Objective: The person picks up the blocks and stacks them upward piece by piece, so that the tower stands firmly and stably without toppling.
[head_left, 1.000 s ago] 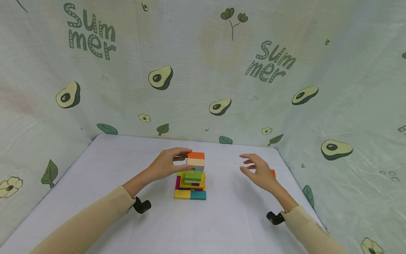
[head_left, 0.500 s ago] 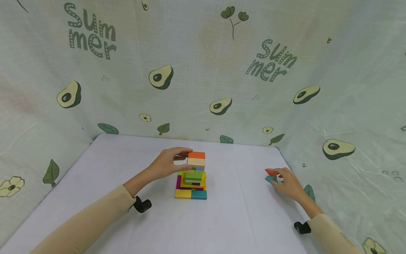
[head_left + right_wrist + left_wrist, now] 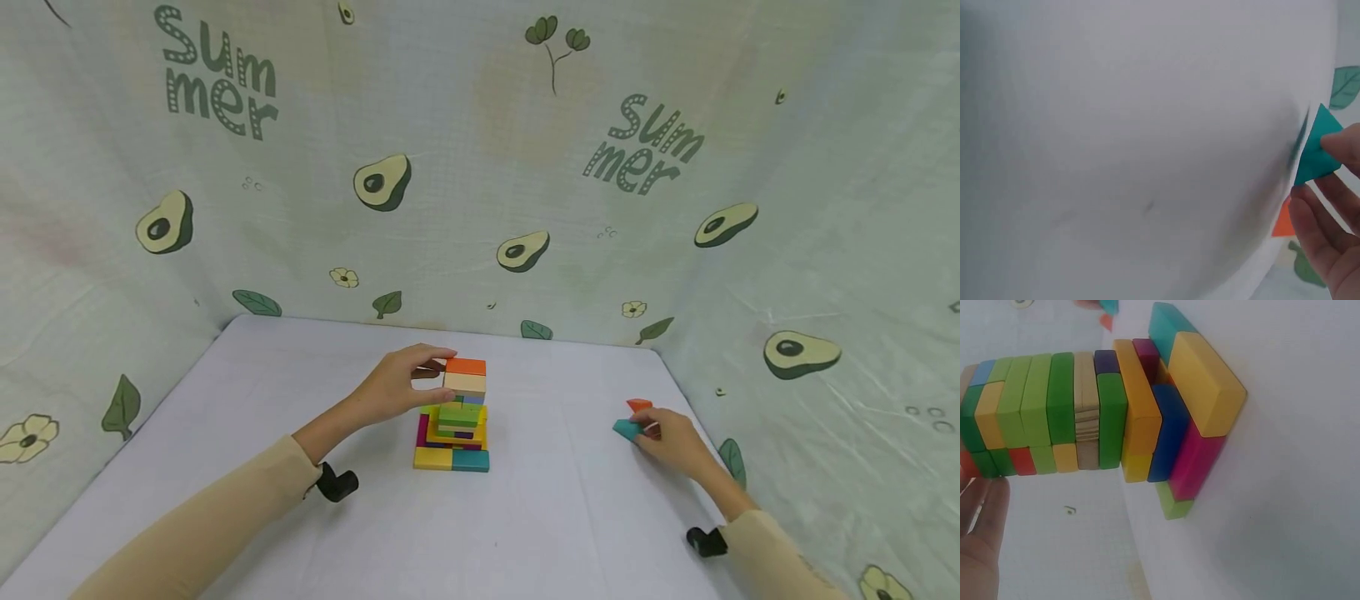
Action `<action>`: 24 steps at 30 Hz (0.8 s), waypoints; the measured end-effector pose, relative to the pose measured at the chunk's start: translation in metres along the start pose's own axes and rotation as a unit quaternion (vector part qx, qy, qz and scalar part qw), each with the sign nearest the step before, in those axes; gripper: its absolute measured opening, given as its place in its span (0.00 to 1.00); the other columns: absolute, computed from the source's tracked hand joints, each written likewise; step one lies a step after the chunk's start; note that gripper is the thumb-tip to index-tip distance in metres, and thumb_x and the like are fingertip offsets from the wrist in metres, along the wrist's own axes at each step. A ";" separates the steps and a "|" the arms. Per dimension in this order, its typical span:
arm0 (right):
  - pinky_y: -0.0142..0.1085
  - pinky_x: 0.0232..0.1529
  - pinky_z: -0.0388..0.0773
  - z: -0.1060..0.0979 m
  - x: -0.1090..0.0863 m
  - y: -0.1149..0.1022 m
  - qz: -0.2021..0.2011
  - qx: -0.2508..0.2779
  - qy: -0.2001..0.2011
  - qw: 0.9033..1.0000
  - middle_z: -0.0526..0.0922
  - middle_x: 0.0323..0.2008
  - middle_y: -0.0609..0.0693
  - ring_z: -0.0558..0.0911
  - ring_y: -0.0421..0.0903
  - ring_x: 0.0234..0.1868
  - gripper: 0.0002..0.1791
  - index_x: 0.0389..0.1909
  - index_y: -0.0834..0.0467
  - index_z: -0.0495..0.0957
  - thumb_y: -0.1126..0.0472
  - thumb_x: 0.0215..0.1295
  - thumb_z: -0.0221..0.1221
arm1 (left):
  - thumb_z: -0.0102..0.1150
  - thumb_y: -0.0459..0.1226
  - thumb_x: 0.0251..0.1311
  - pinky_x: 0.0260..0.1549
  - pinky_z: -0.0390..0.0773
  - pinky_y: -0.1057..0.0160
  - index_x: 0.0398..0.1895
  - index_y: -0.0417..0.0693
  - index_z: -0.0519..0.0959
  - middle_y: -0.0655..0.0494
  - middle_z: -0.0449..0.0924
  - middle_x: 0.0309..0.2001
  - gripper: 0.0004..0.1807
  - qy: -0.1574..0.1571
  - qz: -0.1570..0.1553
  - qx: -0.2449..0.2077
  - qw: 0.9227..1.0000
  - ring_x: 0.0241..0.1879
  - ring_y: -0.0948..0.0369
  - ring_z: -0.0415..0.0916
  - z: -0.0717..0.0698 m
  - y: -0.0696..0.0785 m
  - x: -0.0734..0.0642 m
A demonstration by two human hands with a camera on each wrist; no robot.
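A tower of colourful wooden blocks (image 3: 457, 417) stands on the white table, widest at its base and topped by beige and orange blocks. My left hand (image 3: 397, 387) holds the upper part from the left, thumb at the front and fingers toward the back. The left wrist view shows fingers (image 3: 990, 519) against the top blocks (image 3: 1016, 419). On the right, my right hand (image 3: 671, 442) pinches a teal triangular block (image 3: 1317, 150) between thumb and fingers, close to the tabletop. An orange block (image 3: 639, 405) lies just behind it, partly hidden by the fingers in the right wrist view.
The white tabletop (image 3: 540, 517) stretches between the tower and the right hand. A printed cloth (image 3: 450, 108) with avocados and leaves hangs around the back and sides. Black wrist cameras (image 3: 337, 483) sit at both cuffs.
My right hand has moved right and away from the tower to the loose blocks. It has taken the teal block and drawn it slightly left of the orange one. The left hand stays put.
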State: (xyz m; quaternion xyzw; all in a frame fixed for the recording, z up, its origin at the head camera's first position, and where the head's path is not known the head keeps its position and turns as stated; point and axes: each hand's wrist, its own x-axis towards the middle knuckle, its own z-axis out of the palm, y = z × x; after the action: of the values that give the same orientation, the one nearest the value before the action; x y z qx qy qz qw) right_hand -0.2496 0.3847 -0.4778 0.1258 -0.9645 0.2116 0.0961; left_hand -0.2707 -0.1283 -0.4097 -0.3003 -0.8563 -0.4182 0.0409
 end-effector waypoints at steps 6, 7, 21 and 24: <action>0.47 0.47 0.89 -0.001 0.015 -0.053 -0.085 0.050 0.016 0.995 0.88 0.49 0.56 0.88 0.50 0.44 0.16 0.52 0.62 0.85 0.73 0.64 0.70 | 0.78 0.49 0.61 0.63 0.81 0.55 0.74 0.48 0.75 0.54 0.81 0.67 0.39 -0.003 0.004 -0.005 1.000 0.63 0.54 0.81 -0.001 -0.002 0.000; 0.46 0.47 0.89 -0.002 0.019 -0.066 -0.099 0.059 0.020 0.993 0.88 0.48 0.54 0.88 0.50 0.44 0.17 0.53 0.61 0.85 0.72 0.64 0.71 | 0.78 0.49 0.61 0.63 0.81 0.55 0.74 0.48 0.75 0.54 0.81 0.67 0.39 -0.005 0.003 -0.005 1.000 0.63 0.54 0.81 -0.001 -0.003 0.000; 0.39 0.55 0.87 -0.017 0.085 -0.231 -0.237 0.128 -0.017 0.963 0.87 0.52 0.45 0.87 0.42 0.50 0.18 0.59 0.55 0.84 0.65 0.70 0.70 | 0.78 0.51 0.61 0.62 0.82 0.54 0.74 0.49 0.76 0.54 0.81 0.67 0.39 -0.004 0.003 -0.009 1.000 0.63 0.53 0.81 0.000 -0.002 0.001; 0.37 0.56 0.86 -0.012 0.095 -0.243 -0.245 0.128 -0.030 0.960 0.87 0.53 0.45 0.86 0.42 0.50 0.18 0.59 0.56 0.84 0.64 0.70 0.70 | 0.77 0.52 0.61 0.62 0.82 0.54 0.74 0.50 0.75 0.53 0.80 0.68 0.40 -0.002 0.006 -0.009 1.000 0.63 0.52 0.82 -0.001 -0.002 0.000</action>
State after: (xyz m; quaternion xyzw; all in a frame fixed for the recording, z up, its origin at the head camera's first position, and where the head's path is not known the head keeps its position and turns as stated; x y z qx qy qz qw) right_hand -0.2699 0.1576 -0.3511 0.3762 -0.8713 0.2994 0.0987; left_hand -0.2723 -0.1298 -0.4107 -0.3065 -0.8506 -0.4254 0.0394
